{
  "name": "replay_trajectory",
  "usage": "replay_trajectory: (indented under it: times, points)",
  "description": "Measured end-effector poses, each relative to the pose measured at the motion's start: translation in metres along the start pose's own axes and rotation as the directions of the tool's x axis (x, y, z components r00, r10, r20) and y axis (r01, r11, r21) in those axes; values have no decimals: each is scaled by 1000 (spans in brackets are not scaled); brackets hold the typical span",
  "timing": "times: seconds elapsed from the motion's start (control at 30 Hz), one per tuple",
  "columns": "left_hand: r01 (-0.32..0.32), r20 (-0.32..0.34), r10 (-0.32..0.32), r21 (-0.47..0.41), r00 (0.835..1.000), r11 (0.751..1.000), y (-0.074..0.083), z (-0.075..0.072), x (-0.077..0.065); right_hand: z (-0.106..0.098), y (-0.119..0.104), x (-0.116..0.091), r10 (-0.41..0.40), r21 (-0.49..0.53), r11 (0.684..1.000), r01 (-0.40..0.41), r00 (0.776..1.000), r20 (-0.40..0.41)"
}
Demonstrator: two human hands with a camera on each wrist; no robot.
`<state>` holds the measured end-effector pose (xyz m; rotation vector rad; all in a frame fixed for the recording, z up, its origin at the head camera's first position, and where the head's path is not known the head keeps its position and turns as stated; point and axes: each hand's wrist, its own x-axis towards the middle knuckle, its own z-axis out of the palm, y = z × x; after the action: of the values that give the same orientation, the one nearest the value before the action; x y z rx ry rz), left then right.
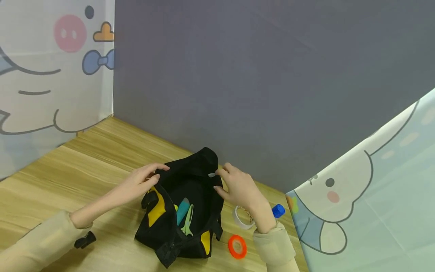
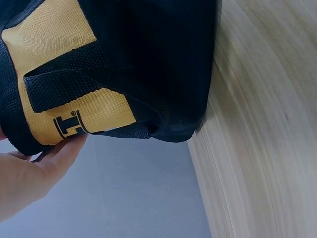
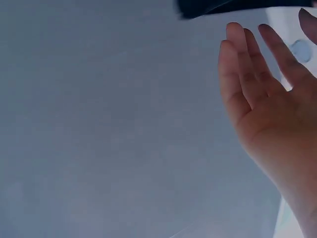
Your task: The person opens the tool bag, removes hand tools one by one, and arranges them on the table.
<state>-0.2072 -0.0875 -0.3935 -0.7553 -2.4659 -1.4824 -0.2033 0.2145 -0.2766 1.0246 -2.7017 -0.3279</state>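
A black tool bag point(image 1: 193, 189) with yellow panels stands with its mouth wide open. Inside lie light green scissors point(image 1: 187, 223) and a teal object point(image 1: 182, 210), with a bit of yellow beside them. My left hand point(image 1: 144, 179) holds the bag's left rim; the left wrist view shows its fingers against the outside by the yellow panel point(image 2: 54, 39). At the opposite rim, my right hand point(image 1: 241, 187) has its fingers spread loosely, with a small pale tab point(image 1: 212, 175) by the index fingertip. In the right wrist view its fingers point(image 3: 237, 74) are extended below the dark bag edge.
Right of the bag lie an orange tape roll point(image 1: 237, 246), a white ring-shaped roll point(image 1: 242, 219) and a blue cylindrical item point(image 1: 278, 211). A small black object point(image 1: 85, 240) is under the left forearm. A grey panel point(image 1: 238, 94) rises behind the wooden table point(image 1: 85, 162).
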Motion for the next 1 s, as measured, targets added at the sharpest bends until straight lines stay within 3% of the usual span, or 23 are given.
replay_trajectory:
  times: [0.1,0.2,0.33,0.5,0.57,0.67,0.8,1.0]
  points:
    - [-8,-4,8,-8,1000,1000,-1,1,0,2,-19,19,-101,-29,994,104,992,72]
    - [-7,-4,7,-6,1000,1000,-2,0,-1,9,-39,38,-164,-85,979,187,961,223]
    - [4,4,-4,-6,1000,1000,-4,-1,-2,30,-60,58,-180,-112,962,251,884,432]
    - [12,11,-12,-14,1000,1000,-3,0,-2,61,-78,71,-124,-67,977,204,789,601]
    - [11,9,-11,-14,1000,1000,-3,1,-2,70,-84,73,-109,-47,983,179,763,637]
    - [1,2,-1,-10,1000,1000,-2,1,-2,83,-90,76,-116,-20,985,171,745,657]
    - [-6,-4,6,-7,1000,1000,-2,3,-2,94,-95,81,-116,19,990,138,745,657]
    - [-1,-4,1,-13,1000,1000,-2,3,-1,104,-97,83,-48,140,988,-64,735,677]
